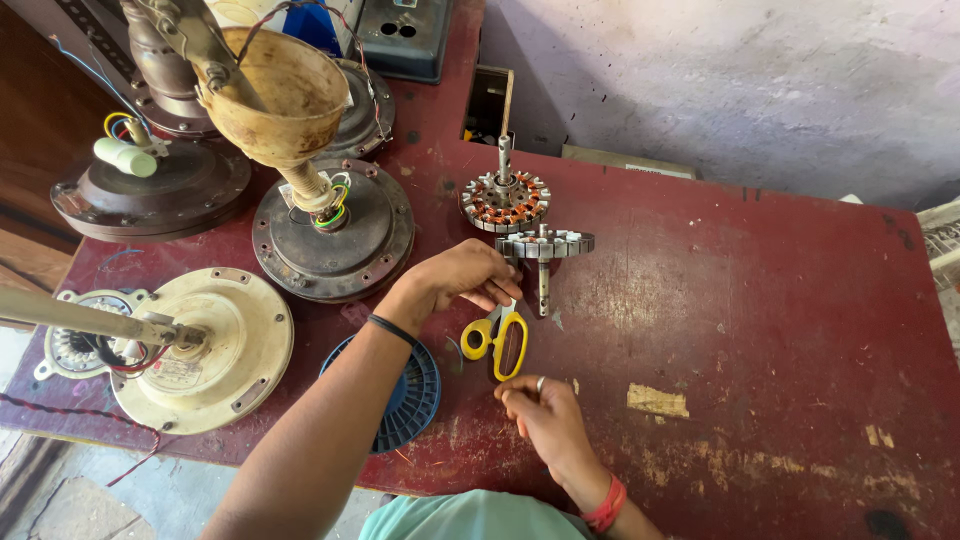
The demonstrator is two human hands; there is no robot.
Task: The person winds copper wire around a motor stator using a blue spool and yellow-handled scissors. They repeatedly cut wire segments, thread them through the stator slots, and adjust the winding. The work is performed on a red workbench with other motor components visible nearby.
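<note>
The worn dark-red wooden workbench point(760, 330) carries everything here, so I place things from the yellow-handled scissors point(497, 342) lying flat near its middle. Far to the left of the scissors sit three ceiling-fan motors: a cream metal one with its rod point(200, 345), a dark brown round one under a cream cup-shaped canopy point(335, 235), and another brown housing point(150, 190) beyond that. A blue ribbed plastic disc point(410, 395) lies just left of the scissors, partly under the forearm. Beyond the scissors stands a round stator wound with copper-orange wire point(505, 200), and just nearer lies a bare grey steel stator core on its shaft point(545, 250).

The left hand point(460, 280) hovers just above the scissors, touching or nearly touching the bare core, fingers curled; whether it grips anything I cannot tell. The right hand point(545, 420), just below the scissors, has its fingers pinched together, likely on something thin such as wire, though nothing shows clearly.

In my judgement, fine work at the core goes best with the left hand steadying the shaft, the strand kept taut and unkinked, and the scissors left within easy reach.
</note>
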